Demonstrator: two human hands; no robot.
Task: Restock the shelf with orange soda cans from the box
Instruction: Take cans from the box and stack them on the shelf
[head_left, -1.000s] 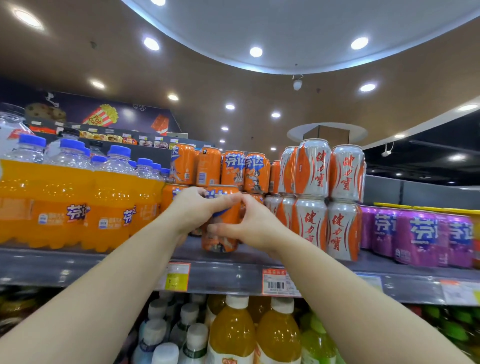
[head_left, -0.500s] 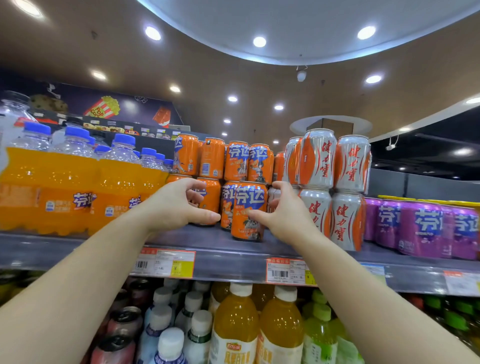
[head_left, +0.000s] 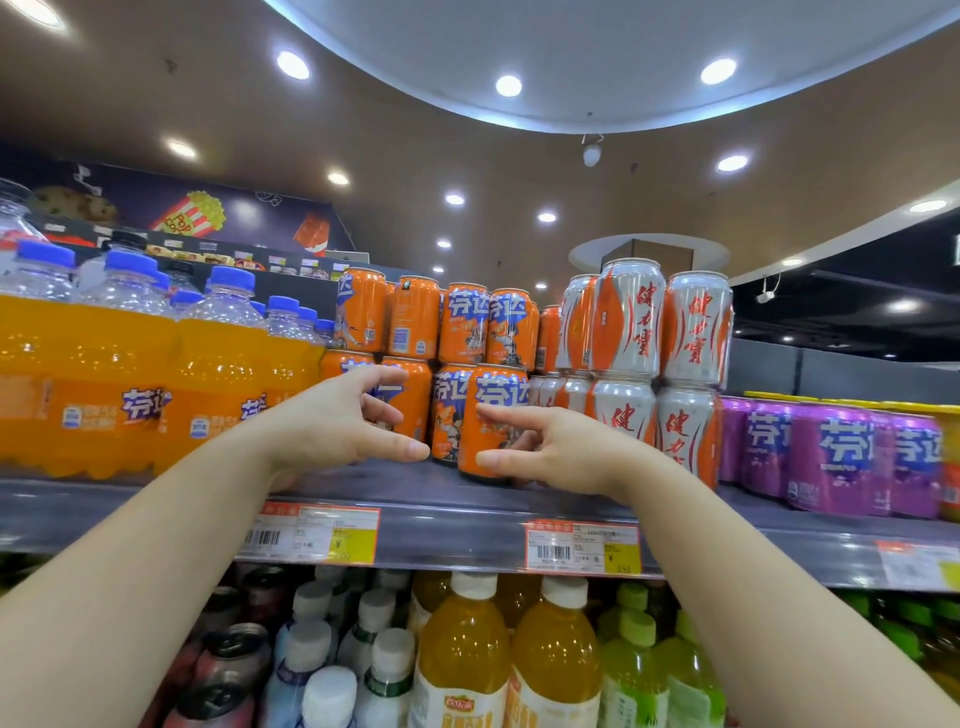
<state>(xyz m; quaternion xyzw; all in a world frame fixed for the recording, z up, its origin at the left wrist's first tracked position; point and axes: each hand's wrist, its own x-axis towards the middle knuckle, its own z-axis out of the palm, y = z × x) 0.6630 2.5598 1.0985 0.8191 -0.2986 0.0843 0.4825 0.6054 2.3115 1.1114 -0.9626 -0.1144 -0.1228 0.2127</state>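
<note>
On the shelf (head_left: 467, 525), two spread hands, left (head_left: 332, 421) and right (head_left: 561, 447), flank one orange can (head_left: 488, 415).

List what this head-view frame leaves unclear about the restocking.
- The box: outside the head view, so the remaining stock is unknown.
- Front orange soda can: the right hand covers its right side, so contact is unclear.
- Price tags: print too small to read.
- Rear can rows: hidden behind the front cans.

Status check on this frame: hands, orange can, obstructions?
Left hand open, holding nothing. Right hand open, fingers against front orange can, upright on shelf. Nothing in the way.
</note>
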